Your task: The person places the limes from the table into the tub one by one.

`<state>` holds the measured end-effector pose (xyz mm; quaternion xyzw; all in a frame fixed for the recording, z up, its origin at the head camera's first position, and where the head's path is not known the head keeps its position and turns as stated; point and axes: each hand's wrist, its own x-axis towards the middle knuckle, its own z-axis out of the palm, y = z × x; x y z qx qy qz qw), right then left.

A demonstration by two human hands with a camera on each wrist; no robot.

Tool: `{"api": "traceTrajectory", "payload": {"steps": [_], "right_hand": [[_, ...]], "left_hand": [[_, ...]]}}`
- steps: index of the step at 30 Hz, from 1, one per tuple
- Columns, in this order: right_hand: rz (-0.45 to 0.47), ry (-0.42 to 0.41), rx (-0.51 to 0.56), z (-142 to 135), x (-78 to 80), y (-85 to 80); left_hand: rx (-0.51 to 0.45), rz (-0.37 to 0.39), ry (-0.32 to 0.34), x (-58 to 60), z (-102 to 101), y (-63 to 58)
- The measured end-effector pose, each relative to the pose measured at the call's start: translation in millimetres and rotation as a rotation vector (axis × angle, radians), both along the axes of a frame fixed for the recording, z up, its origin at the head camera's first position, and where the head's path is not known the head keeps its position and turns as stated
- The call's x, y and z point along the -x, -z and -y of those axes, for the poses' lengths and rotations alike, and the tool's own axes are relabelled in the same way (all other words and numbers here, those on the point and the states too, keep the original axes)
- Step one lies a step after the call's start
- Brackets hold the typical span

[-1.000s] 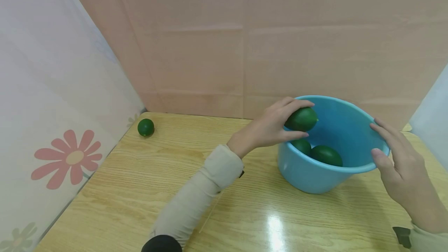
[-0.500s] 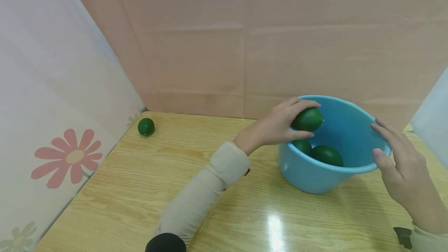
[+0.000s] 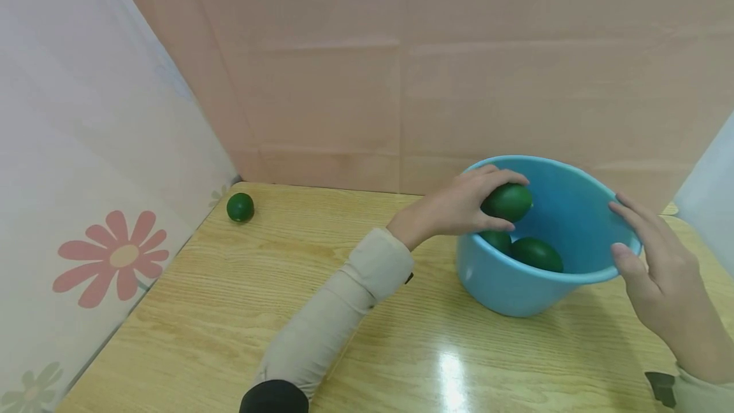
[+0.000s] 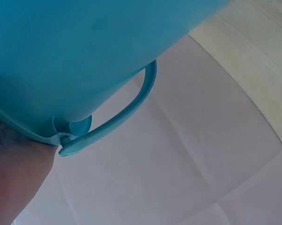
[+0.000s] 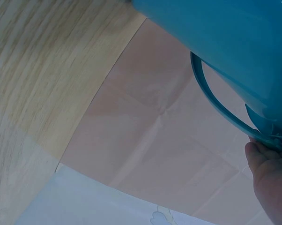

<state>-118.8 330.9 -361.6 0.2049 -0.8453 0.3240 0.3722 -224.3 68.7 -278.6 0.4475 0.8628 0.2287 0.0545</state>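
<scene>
In the head view, my left hand [image 3: 461,199] grips a dark green oval fruit [image 3: 508,202] with a small pale tip, thumb below and fingers over its top. The fruit is just inside the left rim of a blue bucket [image 3: 504,292]. Two more dark green fruits lie inside: one [image 3: 536,254] fully in view, the other [image 3: 496,240] partly covered by my left thumb. My right hand [image 3: 659,273] holds the bucket's right rim between thumb and fingers. Both wrist views show the bucket's outer wall and its hanging handle [image 4: 117,119]; the left wrist view hides the gripped fruit.
A round dark green fruit [image 3: 240,207] lies at the far left corner of the wooden table [image 3: 229,311]. Behind the table hangs a pinkish-beige cloth [image 3: 321,81]. On the left stands a pale sheet [image 3: 69,132] printed with flowers.
My left hand has moved slightly right with the fruit, then lowered it a little into the bucket. My right hand and the bucket have barely moved.
</scene>
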Motion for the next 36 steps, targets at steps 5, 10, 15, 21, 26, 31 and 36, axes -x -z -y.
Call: {"api": "traceTrajectory", "payload": {"steps": [5,10,15,21,26,31,36], "right_hand": [[-0.011,-0.005,0.001,1,0.9,0.9],[-0.015,-0.008,0.003,1,1.5,0.9],[-0.01,-0.001,0.001,0,0.9,1.2],[0.008,0.015,0.007,-3,-2.0,-0.2],[0.007,0.01,0.018,-2,-3.3,0.3],[0.018,0.003,0.015,-1,-4.6,0.5],[0.029,0.01,0.001,-2,-5.0,-1.7]], "left_hand": [[0.051,0.058,0.0,0.8,-2,-1.2],[0.095,0.081,-0.016,1.3,-4,-2.8],[0.175,0.062,-0.011,1.8,-9,-5.8],[0.253,0.063,-0.009,3.4,-16,-10.0],[0.275,0.061,-0.014,3.1,-20,-10.6],[0.308,0.043,-0.047,1.0,-22,-9.2],[0.346,0.011,-0.092,-1.5,-23,-8.3]]}}
